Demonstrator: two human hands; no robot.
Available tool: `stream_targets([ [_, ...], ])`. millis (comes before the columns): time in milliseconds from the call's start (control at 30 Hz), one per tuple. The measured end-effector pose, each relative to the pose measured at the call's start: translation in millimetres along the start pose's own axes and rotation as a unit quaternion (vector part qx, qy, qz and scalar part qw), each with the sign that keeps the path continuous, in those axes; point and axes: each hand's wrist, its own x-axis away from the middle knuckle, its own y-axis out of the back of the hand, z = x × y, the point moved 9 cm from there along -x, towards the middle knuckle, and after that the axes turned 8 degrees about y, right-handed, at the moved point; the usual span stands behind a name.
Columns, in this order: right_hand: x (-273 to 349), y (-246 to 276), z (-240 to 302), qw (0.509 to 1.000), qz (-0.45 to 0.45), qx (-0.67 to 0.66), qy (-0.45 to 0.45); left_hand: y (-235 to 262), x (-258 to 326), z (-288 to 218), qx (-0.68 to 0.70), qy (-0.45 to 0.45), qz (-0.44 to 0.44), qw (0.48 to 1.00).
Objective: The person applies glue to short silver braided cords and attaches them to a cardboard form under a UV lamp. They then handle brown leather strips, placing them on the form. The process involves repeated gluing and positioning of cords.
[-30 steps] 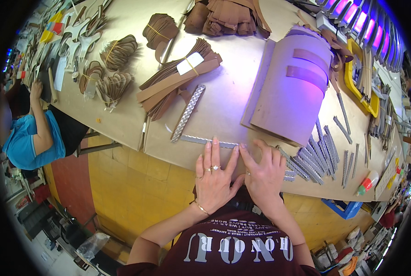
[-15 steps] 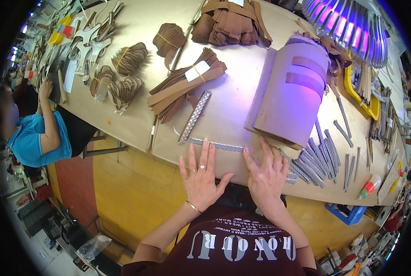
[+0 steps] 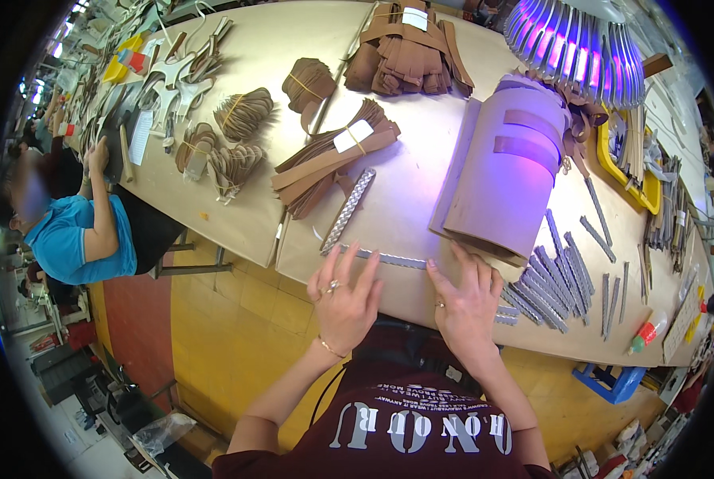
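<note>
A thin grey strip with a scalloped edge lies along the near edge of the table. Over its left end are the spread, slightly bent fingers of my left hand; whether they press on it I cannot tell. My right hand rests with fingers apart, its index fingertip at the strip's right end. Just beyond my left fingertips lies a braided silver strip, slanting away. A large roll of brown sheet sits beyond my right hand, and several grey braided strips fan out to its right.
Brown strap bundles and banded stacks of leather pieces lie farther back. A lamp with metal ribs overhangs the far right. A yellow tray and a small bottle are at right. A person in blue works at left.
My left hand has turned, and its fingers, flatter before, are now more bent. My right hand keeps its place at the strip's right end. The whole view has shifted slightly.
</note>
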Motion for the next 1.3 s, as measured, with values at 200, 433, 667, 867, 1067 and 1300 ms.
stream_targets([
  [200,-4.4,11.3,-5.6,0.992,-0.060,-0.105,-0.023,-4.6,-30.8,-18.1,0.089,-0.078,0.019,0.993],
  [433,-6.1,26.2,-1.4,0.964,-0.065,-0.257,0.009,33.5,-26.5,-31.0,0.142,-0.177,-0.039,0.973],
  [667,-5.9,79.0,-15.1,0.913,-0.108,-0.392,-0.023,71.1,-56.7,-52.3,0.288,-0.139,-0.026,0.947],
  [867,-5.7,101.2,-29.0,0.869,-0.095,-0.481,-0.060,100.2,-78.0,-67.6,0.280,-0.177,-0.015,0.944],
  [1067,-4.9,117.3,-25.9,0.863,-0.159,-0.479,-0.016,113.1,-81.9,-76.9,0.283,-0.187,-0.075,0.938],
  [1300,0.0,119.3,-27.4,0.857,-0.170,-0.487,-0.021,111.5,-79.7,-77.6,0.305,-0.178,-0.095,0.931],
])
